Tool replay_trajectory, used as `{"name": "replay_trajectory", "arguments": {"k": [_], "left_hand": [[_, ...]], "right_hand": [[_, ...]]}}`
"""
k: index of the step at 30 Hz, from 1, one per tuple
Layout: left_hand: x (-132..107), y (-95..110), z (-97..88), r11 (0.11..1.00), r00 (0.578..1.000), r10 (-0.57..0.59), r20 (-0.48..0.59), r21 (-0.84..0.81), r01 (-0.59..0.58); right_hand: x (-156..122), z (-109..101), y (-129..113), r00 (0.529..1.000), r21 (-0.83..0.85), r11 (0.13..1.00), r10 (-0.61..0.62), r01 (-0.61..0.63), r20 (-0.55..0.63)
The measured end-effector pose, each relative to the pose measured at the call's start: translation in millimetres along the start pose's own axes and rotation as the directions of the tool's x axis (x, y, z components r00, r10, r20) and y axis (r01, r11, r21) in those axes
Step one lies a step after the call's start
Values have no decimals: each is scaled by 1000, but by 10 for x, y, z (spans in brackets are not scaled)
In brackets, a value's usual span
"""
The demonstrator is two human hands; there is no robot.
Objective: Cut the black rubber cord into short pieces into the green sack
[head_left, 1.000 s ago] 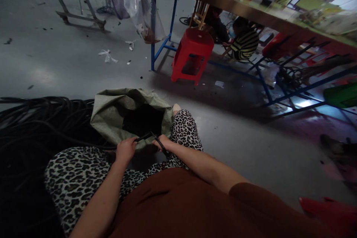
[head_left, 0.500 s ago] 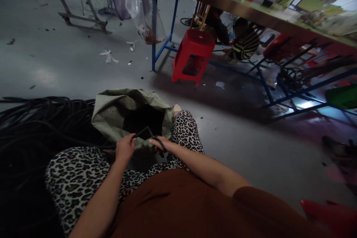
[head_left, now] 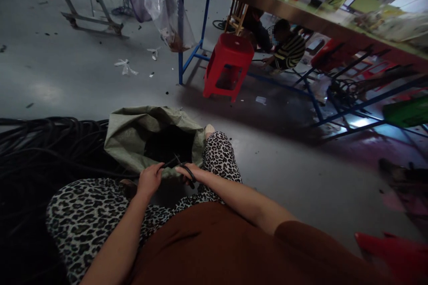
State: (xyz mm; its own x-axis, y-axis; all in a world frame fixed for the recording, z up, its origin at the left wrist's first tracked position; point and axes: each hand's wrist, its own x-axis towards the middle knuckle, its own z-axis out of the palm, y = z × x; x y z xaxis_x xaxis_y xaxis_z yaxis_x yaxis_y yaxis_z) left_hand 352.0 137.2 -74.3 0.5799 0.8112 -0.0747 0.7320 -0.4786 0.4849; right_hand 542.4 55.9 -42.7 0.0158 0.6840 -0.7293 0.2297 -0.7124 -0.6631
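Observation:
I sit on the floor with my legs in leopard-print trousers. My left hand [head_left: 149,179] is closed around a black cable [head_left: 167,164] that runs in from the heap on my left. My right hand [head_left: 189,172] is closed on black-handled scissors [head_left: 187,171], their blades at the cable just in front of my left hand. Both hands hover over the near rim of an open green woven sack [head_left: 133,136] standing between my knees, dark inside.
A big heap of black cable [head_left: 43,147] lies at my left. A red plastic stool [head_left: 228,66] stands by a blue-legged workbench [head_left: 267,2]. Under the bench another person in a striped top [head_left: 290,50] sits. Clear plastic bags [head_left: 167,4] hang at the bench's end.
The scissors have shifted slightly at the cable between my hands; the short cable end sticking out from my left hand looks shorter. My view has drifted a little.

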Motion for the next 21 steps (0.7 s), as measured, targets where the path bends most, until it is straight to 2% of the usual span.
{"name": "replay_trajectory", "arguments": {"k": [4,10,21], "left_hand": [[2,-5,-5,999,999,11,35,34,-12],[-6,-19,-57,996,1000,20,21,89,-22],[-28,43,-71,982,991,-11,135,190,-15]], "right_hand": [[-8,6,-4,999,-44,999,21,-22,-30],[63,12,17,997,-10,999,30,-31,-74],[126,33,-11,980,-115,983,128,-146,-153]]}}
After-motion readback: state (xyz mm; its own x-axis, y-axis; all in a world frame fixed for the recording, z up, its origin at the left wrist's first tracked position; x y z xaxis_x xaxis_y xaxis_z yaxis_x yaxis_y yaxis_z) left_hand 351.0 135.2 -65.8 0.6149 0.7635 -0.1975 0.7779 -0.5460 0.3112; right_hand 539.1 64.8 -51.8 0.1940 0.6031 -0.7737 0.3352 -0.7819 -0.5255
